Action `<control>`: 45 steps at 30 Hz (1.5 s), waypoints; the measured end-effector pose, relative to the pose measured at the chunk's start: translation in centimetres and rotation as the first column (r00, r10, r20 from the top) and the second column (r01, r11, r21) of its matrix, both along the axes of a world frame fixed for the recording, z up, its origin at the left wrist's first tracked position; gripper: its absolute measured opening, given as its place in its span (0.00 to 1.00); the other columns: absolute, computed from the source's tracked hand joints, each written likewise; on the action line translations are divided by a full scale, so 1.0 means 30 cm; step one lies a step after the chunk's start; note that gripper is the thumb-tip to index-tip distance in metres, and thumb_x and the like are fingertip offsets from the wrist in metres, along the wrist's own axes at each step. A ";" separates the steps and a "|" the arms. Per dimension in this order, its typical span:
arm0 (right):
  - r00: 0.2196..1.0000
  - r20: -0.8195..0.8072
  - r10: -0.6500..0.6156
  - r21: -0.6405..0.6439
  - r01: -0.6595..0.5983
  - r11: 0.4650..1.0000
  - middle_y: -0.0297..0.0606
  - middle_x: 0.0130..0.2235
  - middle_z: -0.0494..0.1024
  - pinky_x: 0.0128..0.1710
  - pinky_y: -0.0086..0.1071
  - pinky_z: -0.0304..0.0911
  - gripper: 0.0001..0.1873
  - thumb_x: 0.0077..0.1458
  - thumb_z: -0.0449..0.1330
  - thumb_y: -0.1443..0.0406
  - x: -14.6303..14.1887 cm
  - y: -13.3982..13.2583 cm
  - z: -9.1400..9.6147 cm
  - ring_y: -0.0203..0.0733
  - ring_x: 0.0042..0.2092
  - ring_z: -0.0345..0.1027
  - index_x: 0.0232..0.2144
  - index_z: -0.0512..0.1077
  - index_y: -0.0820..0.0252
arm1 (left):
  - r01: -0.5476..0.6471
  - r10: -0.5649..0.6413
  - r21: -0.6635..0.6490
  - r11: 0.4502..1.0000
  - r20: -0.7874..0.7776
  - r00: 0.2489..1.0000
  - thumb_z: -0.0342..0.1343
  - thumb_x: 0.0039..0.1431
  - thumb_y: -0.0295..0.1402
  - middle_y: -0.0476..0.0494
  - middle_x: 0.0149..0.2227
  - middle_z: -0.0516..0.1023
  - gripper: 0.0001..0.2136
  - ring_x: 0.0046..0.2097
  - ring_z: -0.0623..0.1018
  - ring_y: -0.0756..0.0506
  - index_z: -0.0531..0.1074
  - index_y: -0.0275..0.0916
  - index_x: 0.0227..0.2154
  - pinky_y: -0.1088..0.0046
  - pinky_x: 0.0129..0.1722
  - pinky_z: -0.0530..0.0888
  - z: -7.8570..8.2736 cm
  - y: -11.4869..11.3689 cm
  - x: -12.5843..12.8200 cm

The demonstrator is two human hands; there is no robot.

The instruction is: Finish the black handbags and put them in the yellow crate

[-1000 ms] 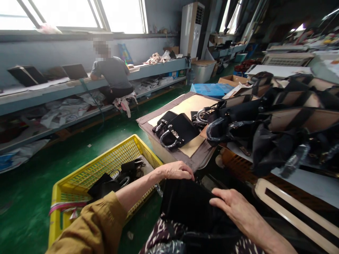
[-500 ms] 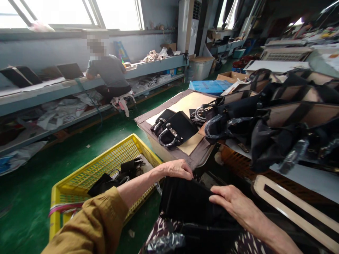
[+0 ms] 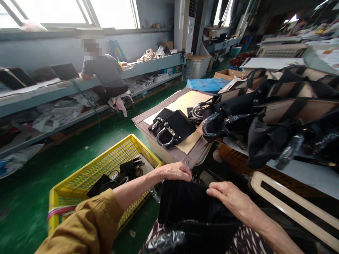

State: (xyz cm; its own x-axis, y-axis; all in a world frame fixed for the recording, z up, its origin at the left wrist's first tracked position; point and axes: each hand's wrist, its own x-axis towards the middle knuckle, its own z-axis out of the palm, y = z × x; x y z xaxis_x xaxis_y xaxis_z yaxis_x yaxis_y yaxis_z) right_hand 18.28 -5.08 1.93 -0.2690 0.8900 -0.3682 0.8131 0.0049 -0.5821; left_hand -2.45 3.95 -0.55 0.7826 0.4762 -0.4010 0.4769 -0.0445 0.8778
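Note:
Across my lap lies a black handbag [image 3: 193,204], with a plastic-wrapped handle at its near side. My left hand [image 3: 176,171] is closed on the bag's far upper edge, the fingertips curled over it. Further right along the same edge, my right hand [image 3: 225,194] pinches the black material between thumb and fingers; some of its fingers are hidden behind the bag. Beyond my hands, small black handbags [image 3: 173,128] with wrapped handles rest on a board-topped table [image 3: 169,106].
A yellow plastic basket [image 3: 87,165] holding black bag pieces stands on the green floor at left. Many black bags [image 3: 265,102] are heaped at right, above a beige slotted chair part [image 3: 291,204]. A seated person [image 3: 103,72] works at the long bench under the windows.
My right hand has shifted slightly left along the bag's edge, closer to my left hand. The view has turned a little. Both hands keep their hold.

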 end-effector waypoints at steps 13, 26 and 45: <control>0.998 0.064 0.004 -0.080 0.001 0.997 0.30 0.22 0.62 0.28 0.29 0.46 0.16 0.53 0.46 0.59 -0.047 0.042 0.035 0.36 0.29 0.58 0.17 0.56 0.59 | 0.036 -0.035 0.045 0.998 -0.021 0.999 0.52 0.51 0.42 0.54 0.20 0.62 0.14 0.24 0.61 0.54 0.72 0.34 0.26 0.81 0.23 0.58 -0.024 -0.010 0.014; 0.995 0.097 -0.035 -0.156 0.050 0.986 0.29 0.20 0.59 0.25 0.29 0.44 0.15 0.50 0.47 0.60 -0.093 0.063 0.037 0.34 0.27 0.56 0.16 0.55 0.59 | -0.116 0.105 -0.224 0.968 -0.060 0.993 0.55 0.44 0.38 0.55 0.18 0.61 0.10 0.23 0.59 0.55 0.69 0.34 0.20 0.79 0.23 0.56 -0.020 -0.025 0.023; 0.981 -0.187 -0.061 -0.220 0.018 0.975 0.27 0.21 0.52 0.23 0.28 0.41 0.13 0.51 0.47 0.59 -0.078 0.062 -0.025 0.32 0.25 0.47 0.19 0.55 0.59 | -0.200 0.163 -0.255 0.946 -0.159 0.974 0.55 0.44 0.53 0.52 0.20 0.67 0.23 0.22 0.62 0.54 0.74 0.33 0.27 0.78 0.22 0.58 0.007 -0.023 -0.081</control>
State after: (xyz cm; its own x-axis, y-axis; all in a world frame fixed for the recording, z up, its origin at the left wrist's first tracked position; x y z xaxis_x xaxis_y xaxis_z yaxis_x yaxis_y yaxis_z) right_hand 15.96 -3.22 1.18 -0.3194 0.8060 -0.4983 0.6836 -0.1682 -0.7102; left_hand -4.88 3.27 -0.34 0.6229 0.4660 -0.6284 0.5690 0.2813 0.7727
